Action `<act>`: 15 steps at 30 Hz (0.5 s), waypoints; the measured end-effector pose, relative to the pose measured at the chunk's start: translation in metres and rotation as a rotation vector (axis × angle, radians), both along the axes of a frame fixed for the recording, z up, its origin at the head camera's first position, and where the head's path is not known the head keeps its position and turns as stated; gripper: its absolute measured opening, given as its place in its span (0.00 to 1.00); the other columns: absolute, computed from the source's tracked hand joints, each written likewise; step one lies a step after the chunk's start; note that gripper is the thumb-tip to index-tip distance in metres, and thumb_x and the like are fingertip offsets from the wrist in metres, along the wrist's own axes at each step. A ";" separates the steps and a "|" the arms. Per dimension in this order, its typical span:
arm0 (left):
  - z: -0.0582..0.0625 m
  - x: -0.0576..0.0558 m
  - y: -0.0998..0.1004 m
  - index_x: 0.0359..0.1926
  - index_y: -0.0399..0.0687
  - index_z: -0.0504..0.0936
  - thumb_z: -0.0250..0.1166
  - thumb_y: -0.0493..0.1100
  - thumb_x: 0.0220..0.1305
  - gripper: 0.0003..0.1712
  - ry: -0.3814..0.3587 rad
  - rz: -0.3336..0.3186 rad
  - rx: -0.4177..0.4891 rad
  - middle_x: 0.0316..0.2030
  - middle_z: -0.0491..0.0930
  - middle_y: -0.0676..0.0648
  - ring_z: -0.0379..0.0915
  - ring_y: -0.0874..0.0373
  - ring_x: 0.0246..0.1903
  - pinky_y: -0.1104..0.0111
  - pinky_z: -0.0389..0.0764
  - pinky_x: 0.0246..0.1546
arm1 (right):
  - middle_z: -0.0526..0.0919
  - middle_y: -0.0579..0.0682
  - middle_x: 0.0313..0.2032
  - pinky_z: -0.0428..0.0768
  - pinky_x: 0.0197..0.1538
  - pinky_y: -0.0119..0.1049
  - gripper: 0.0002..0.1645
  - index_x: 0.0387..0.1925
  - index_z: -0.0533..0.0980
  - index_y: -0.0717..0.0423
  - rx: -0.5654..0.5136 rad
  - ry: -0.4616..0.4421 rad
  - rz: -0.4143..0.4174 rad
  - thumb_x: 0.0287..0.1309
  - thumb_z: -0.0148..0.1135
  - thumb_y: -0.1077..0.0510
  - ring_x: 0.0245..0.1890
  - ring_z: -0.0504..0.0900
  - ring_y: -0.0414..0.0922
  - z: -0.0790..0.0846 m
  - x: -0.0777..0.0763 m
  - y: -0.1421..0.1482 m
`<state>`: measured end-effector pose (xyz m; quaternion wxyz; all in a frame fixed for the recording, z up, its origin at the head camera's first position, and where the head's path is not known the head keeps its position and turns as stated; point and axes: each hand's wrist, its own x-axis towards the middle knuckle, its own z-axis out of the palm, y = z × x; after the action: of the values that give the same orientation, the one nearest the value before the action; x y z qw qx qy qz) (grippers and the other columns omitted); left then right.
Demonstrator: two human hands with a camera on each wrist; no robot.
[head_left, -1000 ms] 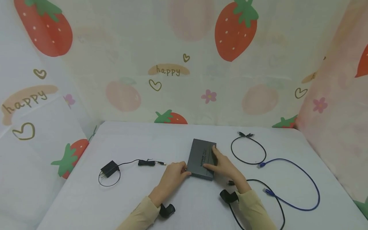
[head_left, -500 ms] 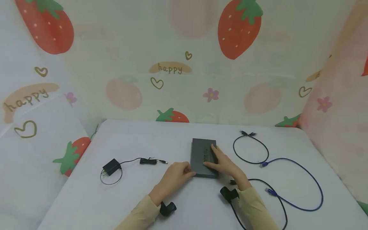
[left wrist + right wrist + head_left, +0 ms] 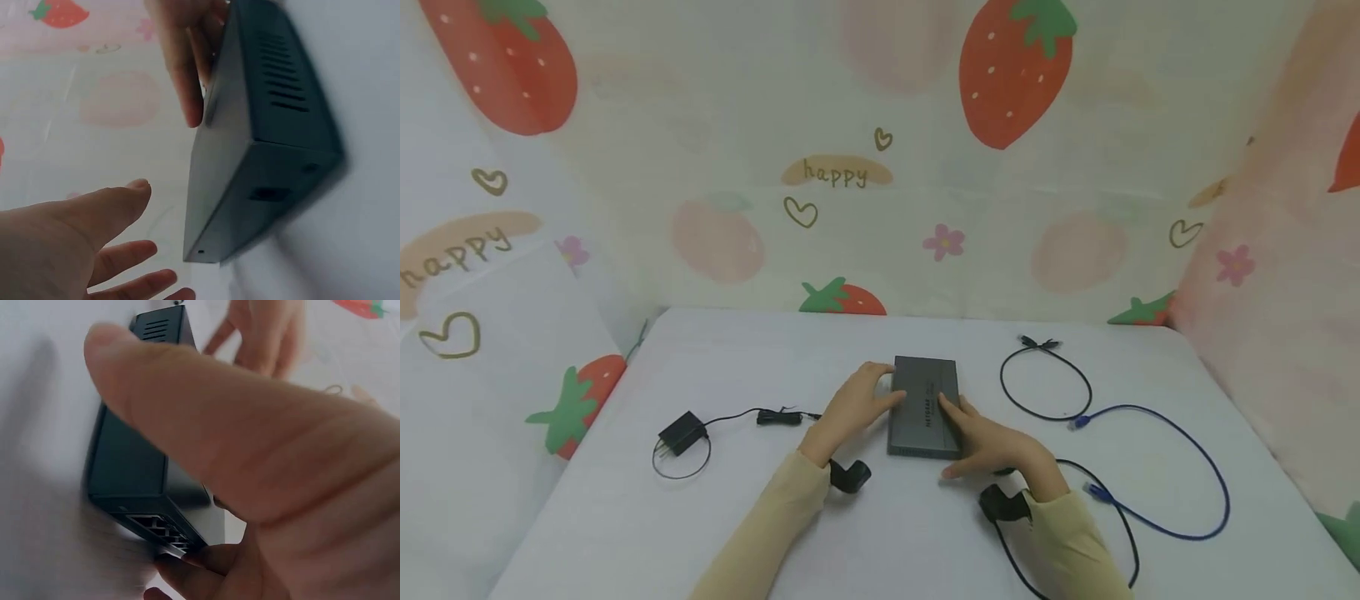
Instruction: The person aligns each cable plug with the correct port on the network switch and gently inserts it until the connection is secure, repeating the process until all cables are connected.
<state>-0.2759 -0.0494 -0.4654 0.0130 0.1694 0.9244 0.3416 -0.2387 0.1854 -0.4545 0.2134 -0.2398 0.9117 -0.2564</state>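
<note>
A dark grey NETGEAR network switch (image 3: 922, 417) lies flat on the white table, label side up. My left hand (image 3: 855, 408) is at its left edge with fingers and thumb spread; the left wrist view shows this hand (image 3: 69, 231) with the thumb clear of the casing. On the opposite side my right hand (image 3: 996, 442) has its fingertips on the top and right edge, while the thumb points away near the front corner. A row of ports (image 3: 164, 532) shows on the switch's side in the right wrist view, with fingers right beside it. Slots line the near end of the switch (image 3: 244, 137).
To the left lies a black power adapter (image 3: 682, 433) with its cord bundled. At the right are a looped black cable (image 3: 1088, 387), a blue network cable (image 3: 1225, 492) and another black cable (image 3: 1131, 533) partly under the right arm. A printed cloth (image 3: 850, 233) hangs behind the table.
My left hand has moved up along the switch's left side and its fingers have spread. My right hand has slid toward the near right corner, its thumb coming off the top. The switch has turned slightly straighter.
</note>
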 end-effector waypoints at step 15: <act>-0.012 -0.059 0.021 0.62 0.40 0.69 0.54 0.44 0.68 0.24 -0.028 -0.033 -0.028 0.59 0.70 0.40 0.66 0.48 0.60 0.59 0.67 0.61 | 0.56 0.67 0.66 0.64 0.64 0.53 0.60 0.72 0.44 0.56 0.048 0.168 -0.017 0.47 0.71 0.49 0.64 0.62 0.60 -0.005 -0.005 0.002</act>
<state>-0.3346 -0.0286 -0.4774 0.0341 0.1796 0.9259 0.3305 -0.2436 0.1872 -0.4599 0.1393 -0.2476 0.9343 -0.2153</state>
